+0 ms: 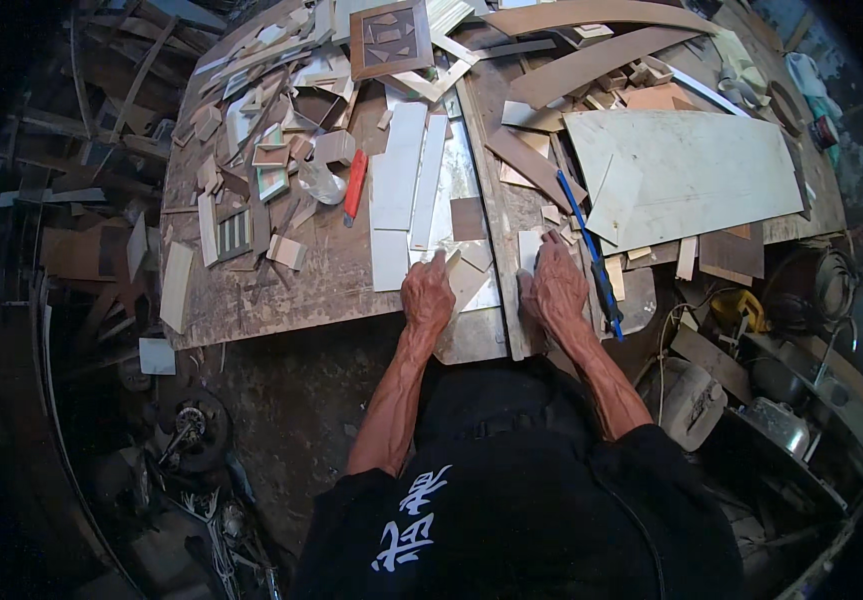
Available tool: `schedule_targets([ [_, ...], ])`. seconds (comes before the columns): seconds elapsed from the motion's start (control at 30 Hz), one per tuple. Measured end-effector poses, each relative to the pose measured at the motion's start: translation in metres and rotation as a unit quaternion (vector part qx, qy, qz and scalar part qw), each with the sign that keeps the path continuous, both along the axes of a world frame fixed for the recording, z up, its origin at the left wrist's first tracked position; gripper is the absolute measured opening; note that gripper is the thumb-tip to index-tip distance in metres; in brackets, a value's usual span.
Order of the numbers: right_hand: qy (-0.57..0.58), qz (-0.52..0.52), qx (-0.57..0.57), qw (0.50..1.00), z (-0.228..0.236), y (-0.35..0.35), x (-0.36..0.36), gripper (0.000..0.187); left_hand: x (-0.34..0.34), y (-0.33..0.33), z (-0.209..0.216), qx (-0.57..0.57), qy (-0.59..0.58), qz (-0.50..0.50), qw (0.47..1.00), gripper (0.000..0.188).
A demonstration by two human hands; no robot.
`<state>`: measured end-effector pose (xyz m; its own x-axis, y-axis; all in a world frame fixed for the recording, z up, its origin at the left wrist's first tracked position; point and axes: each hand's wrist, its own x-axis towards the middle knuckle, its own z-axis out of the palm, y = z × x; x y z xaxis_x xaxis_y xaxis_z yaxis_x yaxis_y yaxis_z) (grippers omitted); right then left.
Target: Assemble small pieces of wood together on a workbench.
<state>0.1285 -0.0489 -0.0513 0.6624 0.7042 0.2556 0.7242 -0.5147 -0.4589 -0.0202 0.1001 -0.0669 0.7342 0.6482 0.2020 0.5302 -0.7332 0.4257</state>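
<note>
My left hand (427, 292) presses flat on a pale laminate sheet (471, 280) at the workbench's near edge, fingertips against a white strip (389, 258). My right hand (554, 288) rests just to the right, on a small white piece (528, 247) beside a long wooden straightedge (496, 215) that runs away from me. A blue pencil-like tool (591, 255) lies diagonally just right of my right hand. Whether either hand grips anything is unclear.
The wooden workbench (281, 295) is covered with several laminate offcuts, white strips (399, 165) and a red-handled tool (354, 185). A large pale board (691, 170) lies at the right, a framed inlaid panel (391, 38) at the back. Scrap and power tools lie on the floor.
</note>
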Motion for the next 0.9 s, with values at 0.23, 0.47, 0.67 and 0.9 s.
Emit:
schedule_targets([
  [0.23, 0.191, -0.081, -0.061, 0.976, 0.018, 0.011, 0.0, 0.039, -0.005, -0.002, -0.006, -0.007, -0.021, -0.005, 1.0, 0.034],
  [0.47, 0.15, -0.038, 0.049, 0.987, 0.004, 0.008, 0.007, 0.037, -0.009, 0.0, -0.004, -0.016, -0.038, -0.023, 0.999, 0.042],
  [0.67, 0.184, -0.026, 0.108, 0.977, 0.06, 0.017, -0.028, 0.068, -0.006, 0.001, 0.009, -0.074, -0.001, -0.011, 0.997, 0.05],
  [0.9, 0.162, 0.054, 0.132, 0.976, 0.054, 0.026, -0.026, 0.032, -0.014, 0.009, 0.002, -0.03, -0.035, -0.116, 0.992, 0.056],
])
